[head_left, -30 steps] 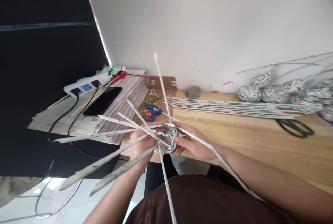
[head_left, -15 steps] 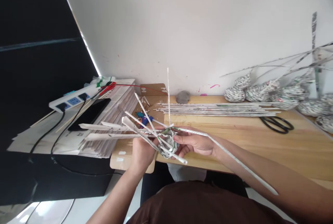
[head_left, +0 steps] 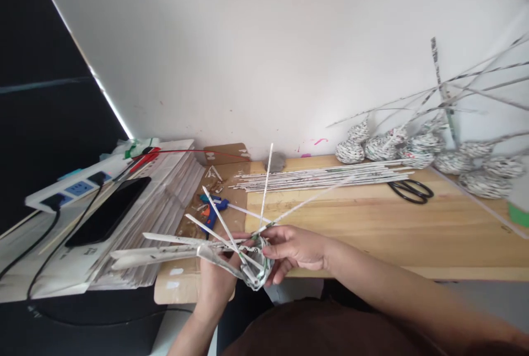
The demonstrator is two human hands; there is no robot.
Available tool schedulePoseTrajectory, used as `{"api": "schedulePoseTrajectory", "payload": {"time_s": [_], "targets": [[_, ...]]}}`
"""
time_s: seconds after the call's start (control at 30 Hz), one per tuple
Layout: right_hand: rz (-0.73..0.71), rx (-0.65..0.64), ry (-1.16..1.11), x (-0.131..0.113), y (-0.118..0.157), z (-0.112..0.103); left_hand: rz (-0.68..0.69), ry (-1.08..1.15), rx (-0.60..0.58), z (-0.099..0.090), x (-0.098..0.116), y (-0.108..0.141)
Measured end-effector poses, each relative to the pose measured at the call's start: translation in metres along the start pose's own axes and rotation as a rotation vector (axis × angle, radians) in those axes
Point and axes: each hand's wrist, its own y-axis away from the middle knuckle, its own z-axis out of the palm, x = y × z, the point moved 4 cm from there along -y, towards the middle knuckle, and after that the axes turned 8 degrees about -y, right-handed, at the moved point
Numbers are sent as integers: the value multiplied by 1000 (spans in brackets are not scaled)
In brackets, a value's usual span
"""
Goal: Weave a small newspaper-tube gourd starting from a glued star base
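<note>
Between my hands is a small woven basket of rolled paper tubes [head_left: 257, 276], held above the table's front edge. Several long paper tubes stick out from it to the left, upward and to the upper right. My left hand [head_left: 219, 279] is closed around its left side, partly covered by the tubes. On the right rim, my right hand [head_left: 293, 251] pinches the weave between thumb and fingers. One pale tube [head_left: 309, 200] runs from the rim over the table towards the upper right.
Loose paper tubes [head_left: 314, 176] lie along the wall beside black scissors [head_left: 410, 191]. Finished woven pieces [head_left: 380, 147] stand at right. A blue glue gun [head_left: 214, 216] rests on cardboard [head_left: 169, 284]. On the left, a paper stack [head_left: 177, 185] bears a phone [head_left: 109, 210] and a power strip [head_left: 74, 188].
The view has shifted. The tube that lay over my right forearm now points up and right across the table. Both hands still hold the woven basket.
</note>
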Motion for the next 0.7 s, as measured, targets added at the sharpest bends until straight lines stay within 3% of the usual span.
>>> {"api": "schedulePoseTrajectory", "payload": {"time_s": [0.23,0.4,0.57,0.7], "targets": [[-69,205,76,8,2,5,74,-229,132,2,-18,-1],[-141,398,471,3,8,8,163,-406,105,4,-27,0],[-440,635,1048,-17,25,13,188,-426,92,5,-22,-1],[-638,737,1250,-25,32,15,179,-393,44,7,-17,-1]]}}
